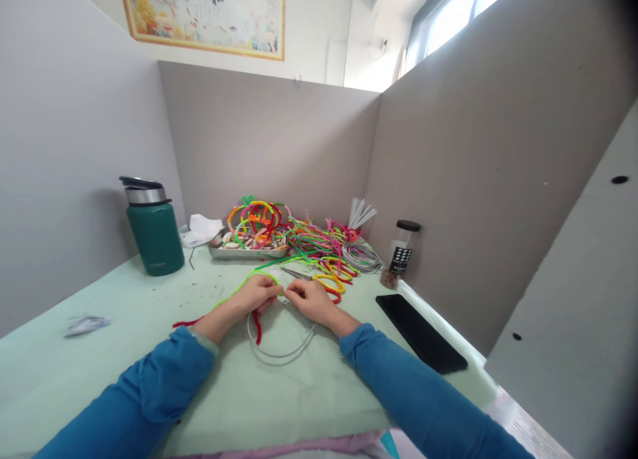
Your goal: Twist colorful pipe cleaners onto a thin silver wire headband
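Note:
Close together above the middle of the table, my left hand (259,293) and my right hand (312,301) meet at their fingertips. The fingers of my left hand are closed on pipe cleaners: a yellow-green pipe cleaner (232,291) trails off to the left, and a red pipe cleaner (258,329) hangs below. A thin grey headband-like hoop (282,355) curves beneath both hands, its upper ends hidden by them. My right thumb and fingers are pinched, but what lies between them is too small to make out. Scissors (295,273) lie just beyond my right hand.
A metal tray (248,254) of small pieces and pipe-cleaner shapes stands at the back, beside a heap of coloured pipe cleaners (319,236) and coiled grey hoops (363,257). Left is a green bottle (155,238); right are a clear jar (400,256) and a black phone (421,333). Partitions enclose the table.

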